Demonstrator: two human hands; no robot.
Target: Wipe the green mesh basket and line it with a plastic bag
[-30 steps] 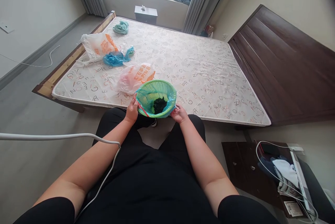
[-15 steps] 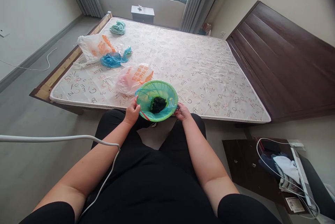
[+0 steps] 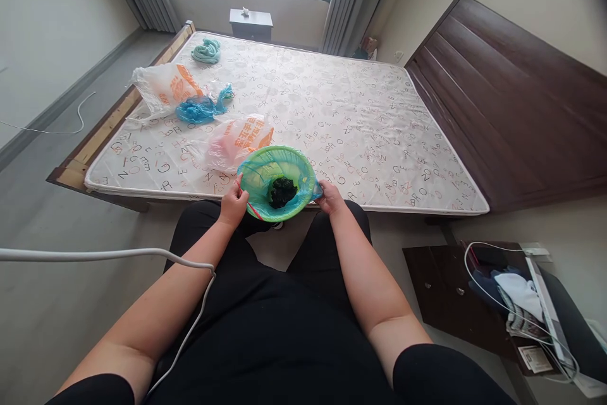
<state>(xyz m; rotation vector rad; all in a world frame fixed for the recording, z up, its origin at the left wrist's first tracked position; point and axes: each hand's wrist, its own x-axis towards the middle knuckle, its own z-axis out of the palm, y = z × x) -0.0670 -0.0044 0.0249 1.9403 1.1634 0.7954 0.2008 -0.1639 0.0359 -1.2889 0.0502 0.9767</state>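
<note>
Between my hands is a green trash bin (image 3: 303, 203), its open mouth facing me, lined with a translucent blue garbage bag (image 3: 256, 168). A crumpled black bundle (image 3: 283, 193) sits at the bottom. My left hand (image 3: 232, 203) is closed on the bin's left rim and the bag over it, beside a red strip (image 3: 255, 211). On the other side my right hand (image 3: 331, 198) pinches a bit of the blue bag pulled out past the right rim. Close behind the bin, a clear plastic bag with orange print (image 3: 237, 139) lies on the mattress (image 3: 360, 133).
A blue plastic bundle (image 3: 196, 110), another orange-printed bag (image 3: 165, 86) and a teal cloth coil (image 3: 206, 50) lie on the mattress's left side. A white cable (image 3: 118, 254) crosses my left arm. To the right is a dark nightstand (image 3: 436, 291) holding clothes and cables.
My right hand has drawn the blue bag's edge outward from the rim, opening a gap between hand and bin. The bin has shifted slightly left in view.
</note>
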